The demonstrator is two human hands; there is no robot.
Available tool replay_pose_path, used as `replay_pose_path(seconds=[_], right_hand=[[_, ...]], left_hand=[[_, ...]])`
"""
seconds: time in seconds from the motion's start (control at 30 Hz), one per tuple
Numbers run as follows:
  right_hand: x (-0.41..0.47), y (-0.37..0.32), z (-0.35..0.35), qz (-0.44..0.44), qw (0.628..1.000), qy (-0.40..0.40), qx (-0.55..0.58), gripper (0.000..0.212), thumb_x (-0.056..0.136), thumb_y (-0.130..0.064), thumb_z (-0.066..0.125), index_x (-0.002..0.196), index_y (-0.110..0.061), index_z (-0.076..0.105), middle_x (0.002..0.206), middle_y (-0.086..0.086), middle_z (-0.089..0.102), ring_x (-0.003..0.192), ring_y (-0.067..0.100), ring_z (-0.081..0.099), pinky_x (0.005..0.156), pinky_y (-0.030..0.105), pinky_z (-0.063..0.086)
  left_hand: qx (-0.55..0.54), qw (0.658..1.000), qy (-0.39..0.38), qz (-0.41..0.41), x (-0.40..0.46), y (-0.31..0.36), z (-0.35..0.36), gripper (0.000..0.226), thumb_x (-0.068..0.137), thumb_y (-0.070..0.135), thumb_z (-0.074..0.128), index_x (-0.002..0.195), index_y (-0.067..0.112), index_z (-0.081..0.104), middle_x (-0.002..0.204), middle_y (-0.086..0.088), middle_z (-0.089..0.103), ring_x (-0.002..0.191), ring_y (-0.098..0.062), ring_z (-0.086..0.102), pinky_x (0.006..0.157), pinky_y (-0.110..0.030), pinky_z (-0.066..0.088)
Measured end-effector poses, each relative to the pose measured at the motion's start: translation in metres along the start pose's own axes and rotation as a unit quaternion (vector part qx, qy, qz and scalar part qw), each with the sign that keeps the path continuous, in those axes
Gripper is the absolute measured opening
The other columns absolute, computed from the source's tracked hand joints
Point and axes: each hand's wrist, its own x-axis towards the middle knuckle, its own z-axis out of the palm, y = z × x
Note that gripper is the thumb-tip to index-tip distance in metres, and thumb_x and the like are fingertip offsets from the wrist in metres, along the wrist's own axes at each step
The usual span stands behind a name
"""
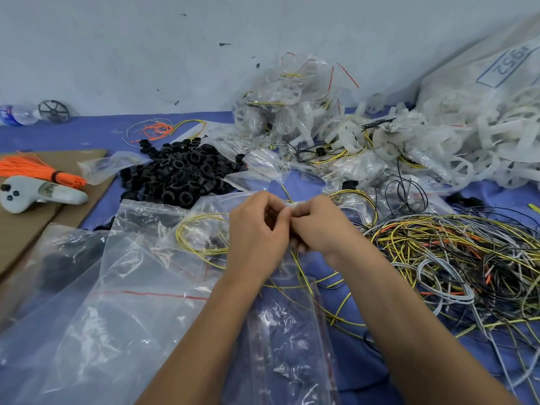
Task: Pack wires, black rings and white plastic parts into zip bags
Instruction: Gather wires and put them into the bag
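— At frame centre, what are the hands doing?
— The left hand [258, 229] and right hand [317, 226] meet, fingers curled, pinching the top edge of a clear zip bag [289, 331] holding yellow wires.

— How far along?
— Early, I'd judge. Filled bags [280, 112] sit at upper centre, but the black rings [181, 173], white plastic parts [467, 141] and tangled wires [467, 258] at right remain loose on the bench [73, 133].

— Any writing?
— "1952", upside down, on the sack [508, 62] at upper right.

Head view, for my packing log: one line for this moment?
left hand + right hand: pinching zip bag top | yellow wire inside | unsealed?
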Motion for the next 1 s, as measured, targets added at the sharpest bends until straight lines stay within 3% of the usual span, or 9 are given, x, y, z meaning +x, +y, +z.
replay_pose_path(seconds=[0.07,0.2,0.4,0.57,0.67,0.73,0.8,0.9,1.0], right_hand=[[0.004,0.000,0.007,0.048,0.986,-0.040,0.153,0.027,0.095,0.008,0.044,0.106,0.014,0.067,0.081,0.020,0.065,0.054,0.015,0.052,0.046,0.021,0.044],[0.011,0.001,0.017,0.052,0.935,-0.119,0.329,0.038,0.095,0.015,0.034,0.111,0.007,0.068,0.103,0.023,0.069,0.097,0.030,0.060,0.094,0.038,0.049],[0.012,0.002,0.019,0.045,0.892,-0.224,0.390,0.063,0.102,-0.009,0.038,0.048,-0.018,0.069,0.052,-0.005,0.061,0.047,0.005,0.060,0.045,0.016,0.048],[0.006,0.008,0.019,0.027,0.864,-0.285,0.415,0.034,0.090,-0.032,0.061,0.058,-0.026,0.070,0.061,-0.010,0.061,0.058,0.002,0.061,0.052,0.017,0.049],[0.000,0.011,0.025,-0.024,0.825,-0.330,0.458,0.023,0.064,-0.041,0.091,0.061,-0.025,0.074,0.064,-0.014,0.064,0.066,-0.003,0.064,0.065,0.013,0.051],[-0.003,0.006,0.028,-0.026,0.833,-0.309,0.458,0.029,0.056,-0.037,0.097,0.054,-0.021,0.072,0.058,-0.013,0.061,0.061,-0.003,0.062,0.062,0.011,0.050],[0.000,0.002,0.027,0.007,0.854,-0.266,0.447,0.028,0.080,-0.027,0.079,0.055,-0.020,0.070,0.059,-0.010,0.060,0.060,0.000,0.062,0.058,0.014,0.050],[0.004,0.000,0.017,0.015,0.900,-0.232,0.368,0.030,0.101,-0.014,0.049,0.080,-0.013,0.072,0.082,0.010,0.065,0.077,0.022,0.063,0.064,0.030,0.049],[-0.002,0.001,0.006,-0.013,0.948,-0.176,0.266,0.032,0.103,-0.004,0.042,0.094,0.004,0.071,0.089,0.020,0.061,0.077,0.029,0.055,0.062,0.034,0.045]], left_hand=[[-0.029,0.999,0.022,0.009,-0.001,0.004,0.000,0.016,0.088,0.014,0.072,0.076,0.021,0.063,0.068,0.009,0.066,0.063,-0.010,0.065,0.057,-0.023,0.049],[-0.046,0.996,0.058,0.042,-0.002,0.006,-0.001,0.012,0.088,0.015,0.072,0.078,0.015,0.065,0.070,0.007,0.067,0.065,-0.015,0.066,0.059,-0.034,0.052],[-0.030,0.992,0.086,0.092,-0.011,0.020,0.004,0.010,0.084,0.012,0.074,0.079,0.014,0.065,0.068,0.021,0.052,0.064,0.003,0.051,0.064,-0.012,0.036],[-0.037,0.985,0.097,0.138,-0.012,0.025,0.004,0.013,0.083,0.004,0.076,0.080,0.009,0.064,0.074,0.015,0.051,0.069,0.007,0.045,0.069,-0.009,0.033],[-0.039,0.981,0.104,0.162,-0.011,0.027,0.004,0.017,0.083,0.001,0.078,0.079,0.007,0.063,0.075,0.008,0.055,0.070,0.002,0.043,0.071,-0.009,0.033],[-0.035,0.981,0.103,0.163,-0.011,0.026,0.004,0.016,0.084,0.000,0.077,0.080,0.006,0.063,0.076,0.004,0.058,0.071,-0.002,0.044,0.071,-0.010,0.033],[-0.030,0.983,0.110,0.145,-0.011,0.024,0.003,0.014,0.085,0.001,0.075,0.081,0.006,0.063,0.076,0.002,0.059,0.071,-0.005,0.047,0.070,-0.011,0.035],[-0.027,0.985,0.122,0.118,-0.010,0.020,0.002,0.010,0.089,0.008,0.071,0.083,0.007,0.063,0.078,0.002,0.061,0.070,-0.012,0.052,0.066,-0.023,0.042],[-0.030,0.986,0.137,0.087,-0.006,0.014,0.001,0.013,0.093,0.015,0.068,0.084,0.008,0.062,0.077,0.002,0.062,0.069,-0.017,0.055,0.065,-0.033,0.045]])
